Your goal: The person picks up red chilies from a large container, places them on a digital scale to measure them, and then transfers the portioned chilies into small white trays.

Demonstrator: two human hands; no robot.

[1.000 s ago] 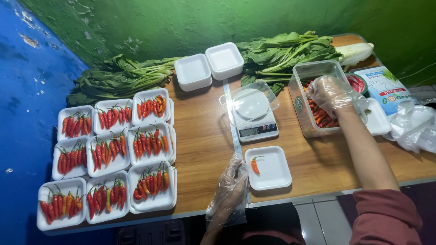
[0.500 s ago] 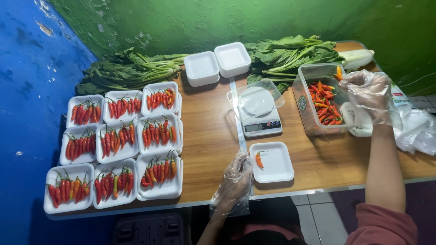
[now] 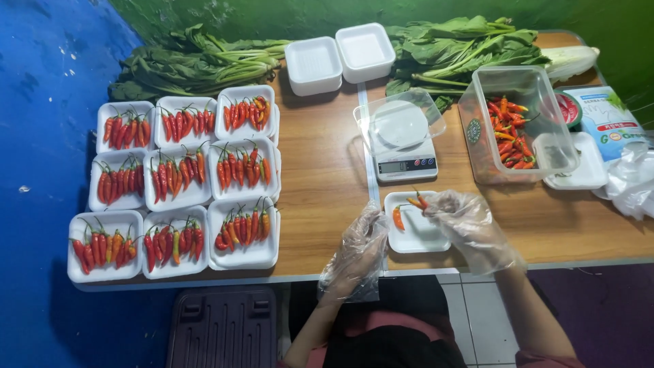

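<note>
Both my hands wear loose clear plastic gloves. My right hand [image 3: 465,221] holds a few red and orange chilies [image 3: 417,201] over a white foam tray [image 3: 422,235] at the table's front edge. One chili [image 3: 398,217] lies in that tray. My left hand [image 3: 363,242] rests at the tray's left rim, fingers bent, nothing visibly in it. Behind the tray stands a small digital scale [image 3: 403,153] with a clear plastic tub on its platform. A clear container [image 3: 480,133] with loose chilies sits to the right of the scale.
Several white trays filled with chilies [image 3: 184,180] cover the table's left half. Two stacked empty trays [image 3: 339,58] and bunches of leafy greens [image 3: 197,65] lie along the back. A printed packet [image 3: 603,123], an empty tray [image 3: 579,170] and a crumpled plastic bag [image 3: 630,180] sit at the right.
My right hand came from the clear chili container down to the white tray in front, carrying a few chilies. My left hand stayed beside the tray.
</note>
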